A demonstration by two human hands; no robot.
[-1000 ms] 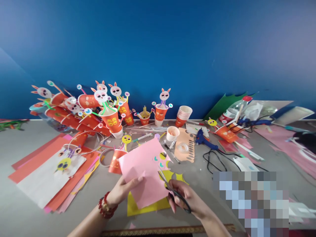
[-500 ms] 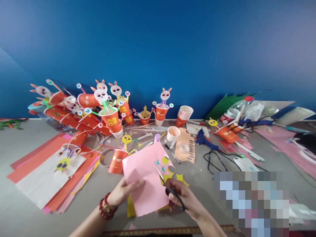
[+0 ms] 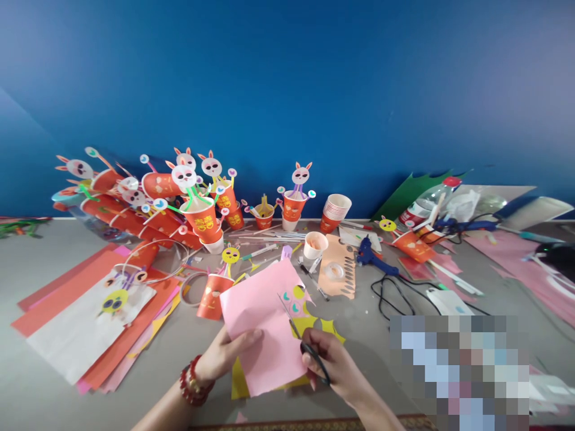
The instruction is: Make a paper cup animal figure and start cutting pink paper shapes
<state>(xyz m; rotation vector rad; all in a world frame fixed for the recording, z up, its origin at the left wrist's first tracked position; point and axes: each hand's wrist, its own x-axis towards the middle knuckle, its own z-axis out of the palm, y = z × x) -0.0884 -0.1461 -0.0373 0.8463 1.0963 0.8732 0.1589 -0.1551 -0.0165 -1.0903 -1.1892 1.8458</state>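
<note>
A sheet of pink paper [image 3: 265,323] is held at its left edge by my left hand [image 3: 229,353], thumb on top and fingers beneath. My right hand [image 3: 330,359] is closed around the black handles of a pair of scissors [image 3: 294,326], whose blades lie at the right part of the sheet. Small round pieces with teal marks [image 3: 294,307] show just beyond the blades. Yellow paper [image 3: 240,383] with cut-out edges lies under the pink sheet. An orange cup [image 3: 211,297] with a yellow face stands behind my left hand.
Several orange cups with rabbit faces [image 3: 184,175] crowd the back left. Coloured sheets [image 3: 67,341] lie at left. Behind the paper are a white cup [image 3: 315,244], pens [image 3: 314,281] and a blue glue gun [image 3: 375,257] with a black cable. A bottle [image 3: 426,200] lies back right.
The pink sheet and the scissors have shifted slightly left. Both hands keep their hold, and the scissor blades look closer together.
</note>
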